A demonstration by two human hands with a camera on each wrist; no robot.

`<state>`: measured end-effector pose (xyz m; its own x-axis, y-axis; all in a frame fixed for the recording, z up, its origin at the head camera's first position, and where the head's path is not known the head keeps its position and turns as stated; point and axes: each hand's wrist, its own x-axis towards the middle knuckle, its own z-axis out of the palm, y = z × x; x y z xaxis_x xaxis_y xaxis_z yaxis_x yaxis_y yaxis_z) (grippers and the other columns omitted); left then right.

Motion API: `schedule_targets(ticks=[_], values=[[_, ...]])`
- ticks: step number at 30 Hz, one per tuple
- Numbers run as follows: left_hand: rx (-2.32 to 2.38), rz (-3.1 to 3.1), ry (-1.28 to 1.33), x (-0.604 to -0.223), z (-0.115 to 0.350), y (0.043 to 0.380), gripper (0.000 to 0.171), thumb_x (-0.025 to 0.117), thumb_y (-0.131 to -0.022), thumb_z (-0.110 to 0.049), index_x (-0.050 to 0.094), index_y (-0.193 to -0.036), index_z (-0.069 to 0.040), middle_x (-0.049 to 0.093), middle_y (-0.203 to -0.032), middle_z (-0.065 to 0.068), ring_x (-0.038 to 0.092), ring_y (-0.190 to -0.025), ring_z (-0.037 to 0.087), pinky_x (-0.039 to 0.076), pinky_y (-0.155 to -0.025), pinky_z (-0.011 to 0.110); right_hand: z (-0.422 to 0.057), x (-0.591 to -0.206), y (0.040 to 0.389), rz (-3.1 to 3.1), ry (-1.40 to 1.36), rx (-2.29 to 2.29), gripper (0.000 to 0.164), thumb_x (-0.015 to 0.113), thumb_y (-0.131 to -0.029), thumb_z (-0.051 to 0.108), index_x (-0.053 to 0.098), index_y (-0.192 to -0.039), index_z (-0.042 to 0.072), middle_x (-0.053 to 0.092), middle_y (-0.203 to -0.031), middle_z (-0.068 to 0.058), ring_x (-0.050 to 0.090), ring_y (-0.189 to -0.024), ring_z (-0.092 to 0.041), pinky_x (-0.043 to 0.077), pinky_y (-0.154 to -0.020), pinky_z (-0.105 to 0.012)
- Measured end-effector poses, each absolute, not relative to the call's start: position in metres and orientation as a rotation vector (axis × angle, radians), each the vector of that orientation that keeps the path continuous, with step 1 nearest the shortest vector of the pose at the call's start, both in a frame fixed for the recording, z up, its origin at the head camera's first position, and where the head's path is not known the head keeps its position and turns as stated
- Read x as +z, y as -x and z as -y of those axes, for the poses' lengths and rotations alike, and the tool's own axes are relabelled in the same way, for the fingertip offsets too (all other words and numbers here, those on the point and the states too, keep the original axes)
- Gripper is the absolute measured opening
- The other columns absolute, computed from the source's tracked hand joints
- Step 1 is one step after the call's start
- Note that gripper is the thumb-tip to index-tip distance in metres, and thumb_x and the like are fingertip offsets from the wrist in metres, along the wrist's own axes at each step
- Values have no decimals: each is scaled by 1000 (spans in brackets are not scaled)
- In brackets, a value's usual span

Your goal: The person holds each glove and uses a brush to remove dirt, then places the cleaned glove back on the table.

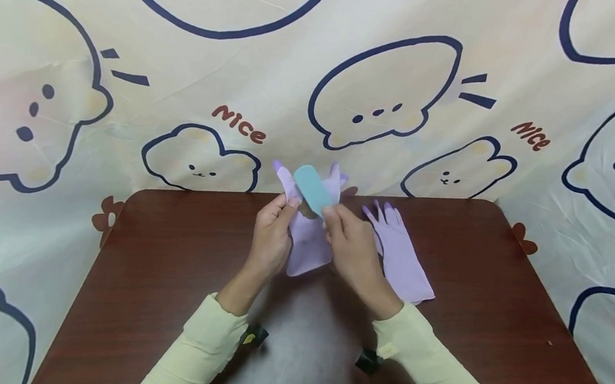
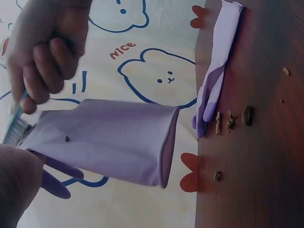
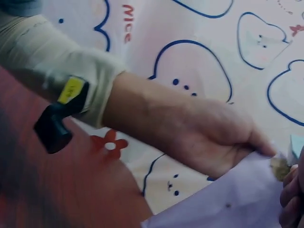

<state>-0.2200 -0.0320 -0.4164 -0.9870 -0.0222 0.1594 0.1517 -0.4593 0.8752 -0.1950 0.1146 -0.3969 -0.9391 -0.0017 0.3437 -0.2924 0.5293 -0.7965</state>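
My left hand [image 1: 271, 231] pinches a lilac rubber glove [image 1: 310, 250] with purple fingertips, its cuff hanging toward me above the table. In my right hand [image 1: 356, 245] is a small teal brush [image 1: 312, 188], its back up. The left wrist view shows pale bristles [image 2: 18, 129] against the glove near the base of its fingers. A brown patch of dirt [image 3: 280, 169] lies there, between the two hands, partly hidden by the right fingers. One small dark speck [image 2: 67, 138] sits farther down on the cuff.
A second lilac glove [image 1: 403, 258] lies flat on the brown table [image 1: 168, 277], right of my right hand. Several brown crumbs, such as a dark lump [image 2: 247, 115], are scattered on the tabletop. A patterned cloth [image 1: 274, 73] hangs behind the table's far edge.
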Motion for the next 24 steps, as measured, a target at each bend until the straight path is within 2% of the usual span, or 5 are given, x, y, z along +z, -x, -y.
schedule_targets(ticks=[7, 12, 17, 21, 24], values=[[-2580, 1558, 148, -415, 36, 219, 33, 47, -105, -3, 59, -127, 18, 68, -104, 7, 68, -91, 12, 59, -79, 24, -119, -401, 200, 2476, -200, 1208, 35, 52, -108, 34, 62, -83, 10, 55, -62, -2, 49, -59, -16, 40, -58, -31], [-2590, 1507, 144, -415, 38, 220, 33, 45, -106, -1, 56, -129, 20, 66, -107, 7, 66, -95, 14, 57, -83, 26, -126, -401, 204, 2474, -165, 1269, 41, 48, -109, 38, 61, -84, 9, 54, -61, -4, 50, -53, -17, 41, -51, -32], [-2617, 1444, 156, -415, 39, 221, 34, 43, -105, 0, 54, -129, 22, 66, -105, 6, 66, -94, 13, 57, -82, 25, -132, -400, 208, 2432, -114, 1317, 45, 45, -109, 43, 60, -85, 9, 54, -59, -3, 51, -55, -15, 42, -63, -31], [-2597, 1510, 144, -415, 40, 222, 33, 45, -106, -2, 56, -129, 19, 67, -105, 6, 68, -91, 13, 58, -81, 25, -129, -397, 203, 2379, -155, 1474, 46, 46, -108, 45, 60, -86, 7, 51, -58, -4, 48, -49, -14, 41, -50, -28], [-2578, 1562, 150, -414, 41, 223, 33, 46, -106, -3, 58, -130, 16, 68, -106, 6, 68, -93, 13, 58, -81, 25, -122, -394, 198, 2410, -225, 1455, 42, 49, -108, 42, 61, -86, 9, 51, -60, -3, 48, -52, -15, 39, -48, -28]])
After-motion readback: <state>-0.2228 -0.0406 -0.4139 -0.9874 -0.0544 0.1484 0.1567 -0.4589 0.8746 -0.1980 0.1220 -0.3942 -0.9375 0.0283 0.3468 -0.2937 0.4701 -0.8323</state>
